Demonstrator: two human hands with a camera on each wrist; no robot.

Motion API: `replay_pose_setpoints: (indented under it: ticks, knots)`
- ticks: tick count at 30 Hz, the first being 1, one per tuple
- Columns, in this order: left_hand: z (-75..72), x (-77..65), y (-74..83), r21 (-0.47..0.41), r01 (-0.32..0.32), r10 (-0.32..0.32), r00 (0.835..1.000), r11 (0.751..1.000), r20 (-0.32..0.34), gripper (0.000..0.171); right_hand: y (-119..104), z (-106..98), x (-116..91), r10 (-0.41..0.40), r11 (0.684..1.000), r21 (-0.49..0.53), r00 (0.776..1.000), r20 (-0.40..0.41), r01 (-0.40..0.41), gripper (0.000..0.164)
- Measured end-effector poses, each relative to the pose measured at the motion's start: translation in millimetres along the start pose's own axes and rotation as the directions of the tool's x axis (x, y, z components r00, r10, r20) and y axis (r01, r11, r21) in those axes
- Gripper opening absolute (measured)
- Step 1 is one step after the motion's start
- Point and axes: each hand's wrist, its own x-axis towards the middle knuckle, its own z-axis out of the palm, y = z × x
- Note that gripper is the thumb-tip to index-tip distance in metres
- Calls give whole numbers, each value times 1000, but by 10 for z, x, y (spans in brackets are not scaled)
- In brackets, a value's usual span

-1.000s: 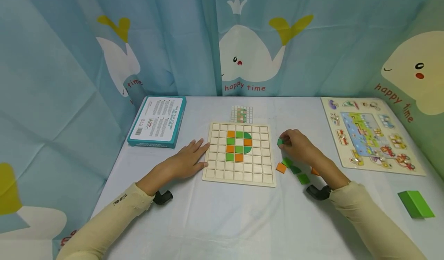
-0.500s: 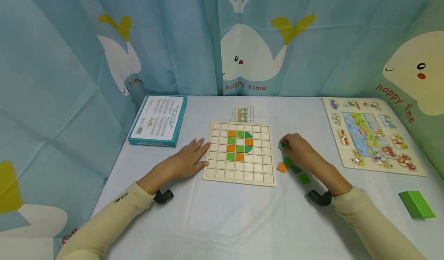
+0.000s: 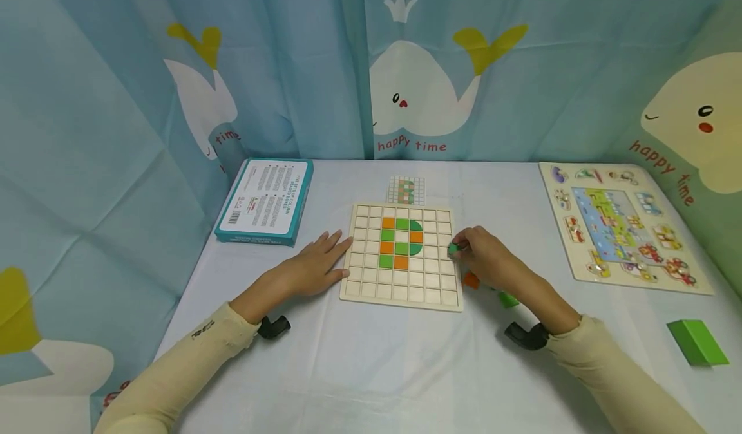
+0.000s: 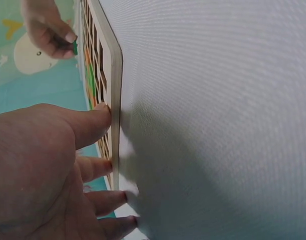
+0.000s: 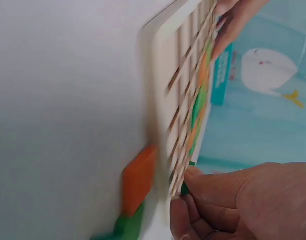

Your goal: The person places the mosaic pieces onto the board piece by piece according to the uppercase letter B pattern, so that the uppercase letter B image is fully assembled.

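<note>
In the head view a wooden grid board (image 3: pixel 429 282) lies mid-table, with orange and green tiles set in its cells, some of them rounded at a corner. My left hand (image 3: pixel 315 265) rests with spread, straight fingers against the board's left edge; in the left wrist view its thumb (image 4: pixel 92 125) touches the rim. Over the board's right edge, my right hand (image 3: pixel 487 257) pinches a small green tile (image 3: pixel 453 249) between thumb and fingertips. Beside the board lie a loose orange tile (image 3: pixel 471 280) and a green tile (image 3: pixel 508 299), others partly hidden under the hand.
A printed pattern card (image 3: pixel 406 190) lies just behind the board. At the left stands a teal box (image 3: pixel 263 202). A wooden picture puzzle (image 3: pixel 623 228) lies at the right, with a green block (image 3: pixel 697 342) nearer the front. A whale-print curtain (image 3: pixel 301 67) hangs behind.
My right hand has moved left and slightly toward me with the green tile, from beside the board to over its right edge. The left hand stays in place.
</note>
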Motion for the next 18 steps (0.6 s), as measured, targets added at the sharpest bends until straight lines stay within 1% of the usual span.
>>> replay_pose_setpoints:
  ticks: [4,7,13,16,18]
  knots:
    - [0,2,-2,0,0,0,1000,1000,1,73,-137,88,5,-31,999,30,999,34,30,26]
    - [6,10,-5,3,0,0,1000,1000,5,74,-234,177,5,-59,998,30,998,38,58,25]
    - [11,19,-12,8,-2,2,1000,1000,1,74,-369,364,22,-140,987,-76,990,-6,139,23]
    - [10,17,-11,7,-3,3,1000,1000,-2,74,-411,426,39,-167,979,-125,986,-20,163,23]
    - [11,17,-11,5,-4,4,1000,1000,-3,74,-430,453,46,-173,976,-137,985,-20,168,23]
